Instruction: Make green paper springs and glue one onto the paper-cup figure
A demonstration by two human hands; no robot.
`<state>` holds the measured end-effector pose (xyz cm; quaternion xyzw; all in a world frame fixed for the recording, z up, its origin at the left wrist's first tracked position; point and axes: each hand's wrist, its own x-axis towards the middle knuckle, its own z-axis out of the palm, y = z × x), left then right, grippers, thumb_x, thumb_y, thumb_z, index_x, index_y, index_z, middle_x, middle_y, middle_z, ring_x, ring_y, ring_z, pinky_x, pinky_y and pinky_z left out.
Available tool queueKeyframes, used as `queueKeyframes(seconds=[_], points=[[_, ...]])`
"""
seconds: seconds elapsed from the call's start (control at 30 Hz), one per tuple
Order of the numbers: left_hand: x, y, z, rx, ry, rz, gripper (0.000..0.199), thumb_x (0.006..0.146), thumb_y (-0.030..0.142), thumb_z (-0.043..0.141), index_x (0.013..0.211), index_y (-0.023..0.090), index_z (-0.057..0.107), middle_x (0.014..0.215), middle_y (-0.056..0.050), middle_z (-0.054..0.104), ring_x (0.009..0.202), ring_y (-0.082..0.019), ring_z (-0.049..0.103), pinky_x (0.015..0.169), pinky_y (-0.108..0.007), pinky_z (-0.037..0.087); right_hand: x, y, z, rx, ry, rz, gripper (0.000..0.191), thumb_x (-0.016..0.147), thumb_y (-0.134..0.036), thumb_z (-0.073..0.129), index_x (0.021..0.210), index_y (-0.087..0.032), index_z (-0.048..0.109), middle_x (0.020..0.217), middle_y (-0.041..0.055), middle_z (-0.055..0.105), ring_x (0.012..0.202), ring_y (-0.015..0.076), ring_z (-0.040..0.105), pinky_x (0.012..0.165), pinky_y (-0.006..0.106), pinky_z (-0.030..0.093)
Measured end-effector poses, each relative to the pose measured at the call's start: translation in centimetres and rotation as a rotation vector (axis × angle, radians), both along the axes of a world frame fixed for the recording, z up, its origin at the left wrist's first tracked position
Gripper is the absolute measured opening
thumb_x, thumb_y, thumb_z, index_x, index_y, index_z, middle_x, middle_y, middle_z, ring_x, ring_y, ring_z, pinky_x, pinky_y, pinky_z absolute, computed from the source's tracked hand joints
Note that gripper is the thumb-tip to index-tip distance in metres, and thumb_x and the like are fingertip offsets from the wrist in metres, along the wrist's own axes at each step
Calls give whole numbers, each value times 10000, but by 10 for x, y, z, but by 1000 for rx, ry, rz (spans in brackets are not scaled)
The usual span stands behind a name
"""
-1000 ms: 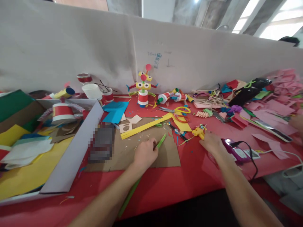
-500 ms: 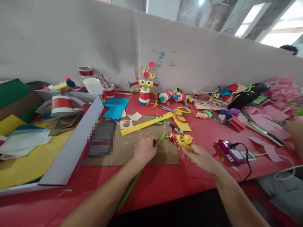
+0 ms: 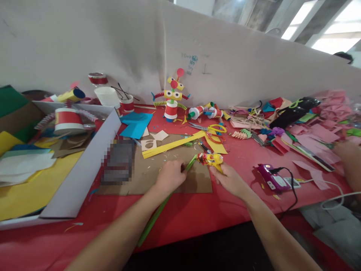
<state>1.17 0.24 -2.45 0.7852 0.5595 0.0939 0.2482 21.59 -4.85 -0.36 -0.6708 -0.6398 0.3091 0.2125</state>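
My left hand (image 3: 170,175) is closed on a long green paper strip (image 3: 154,223), which runs under the wrist toward the table's front edge. The strip's far end pokes up past my fingers. In my right hand (image 3: 229,179) is a yellow glue gun (image 3: 214,159), gripped by its handle, with red and multicoloured bits around its nozzle. That nozzle is at the strip's far end; whether they touch I cannot tell. Both hands are over a brown cardboard sheet (image 3: 141,184). Beyond them lie a folded yellow paper strip (image 3: 172,145) and yellow-handled scissors (image 3: 216,128).
Paper-cup figures (image 3: 170,110) stand by the wall. An open white box (image 3: 84,169) of coloured paper is at left, near a blurred-out dark object (image 3: 118,162). A purple power adapter (image 3: 271,177) with cables sits right. Another person's hand (image 3: 348,158) is at the far right.
My right hand has brought the glue gun left, its nozzle now at the green strip's end. My left hand keeps its hold on the strip. The view has shifted slightly.
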Motion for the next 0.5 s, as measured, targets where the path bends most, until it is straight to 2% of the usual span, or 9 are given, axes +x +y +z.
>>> queueKeyframes(seconds=[0.1,0.23,0.37,0.5], points=[[0,1,2,-9,-11,-2,171,724,188,505,815,190,650,804,-58,689,767,-199,629,665,-274,438,-2,2,4,3,-37,-19,328,871,-485,373,847,-201,536,579,-15,520,568,170,528,559,277,388],[0,2,2,-18,-17,-4,160,730,200,516,806,191,656,793,-57,688,756,-194,626,661,-272,437,-4,3,6,-24,-28,36,329,863,-489,389,771,-201,520,554,-18,518,554,162,524,554,269,385],[-1,2,1,-18,-33,-4,156,719,178,518,798,186,652,787,-61,685,754,-197,627,660,-274,432,-3,4,7,-5,-20,11,313,868,-475,385,779,-207,520,531,-29,496,540,161,519,564,271,387],[-1,4,-1,-10,-33,-14,147,735,199,506,795,187,640,794,-63,683,765,-201,627,655,-275,428,-6,3,9,-53,0,64,324,861,-477,396,731,-202,507,534,-25,511,546,161,520,564,273,388]])
